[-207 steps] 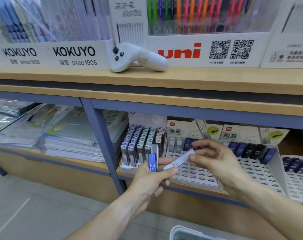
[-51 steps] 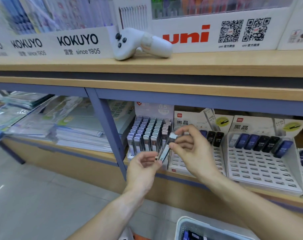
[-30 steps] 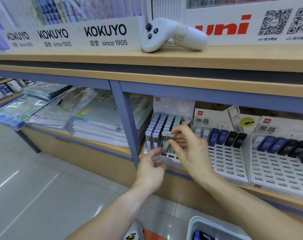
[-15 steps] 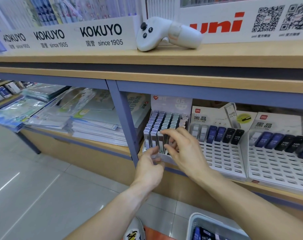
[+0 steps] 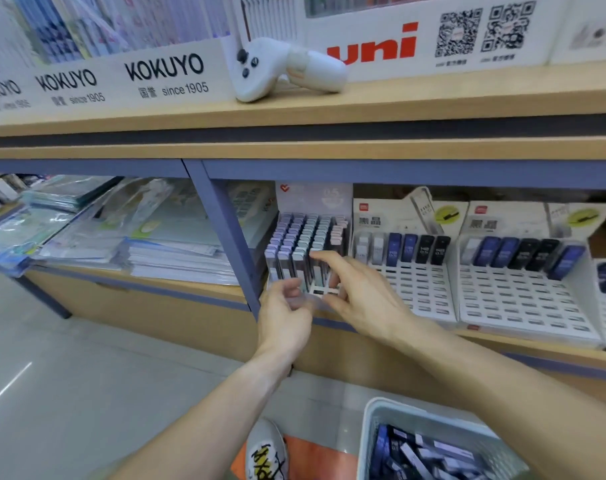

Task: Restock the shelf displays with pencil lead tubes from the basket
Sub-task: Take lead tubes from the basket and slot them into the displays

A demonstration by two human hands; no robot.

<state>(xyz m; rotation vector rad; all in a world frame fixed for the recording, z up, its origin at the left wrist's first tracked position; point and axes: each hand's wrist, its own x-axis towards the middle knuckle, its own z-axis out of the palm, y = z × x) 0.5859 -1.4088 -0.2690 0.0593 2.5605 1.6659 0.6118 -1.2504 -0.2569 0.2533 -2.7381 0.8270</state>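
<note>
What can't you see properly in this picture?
- Basket, head view: cut off by the bottom edge.
- Front slots of the lead tube display: hidden behind the right hand.
- Left hand: blurred, its grip unclear.
- Tube labels: too small to read.

White controller (image 5: 287, 69) on top shelf, plastic folders (image 5: 128, 233) left, shoe (image 5: 265, 452) below

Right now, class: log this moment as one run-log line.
left hand: by display front, empty | right hand: fingers at front-row tubes | basket: tubes remain | step: slotting
</note>
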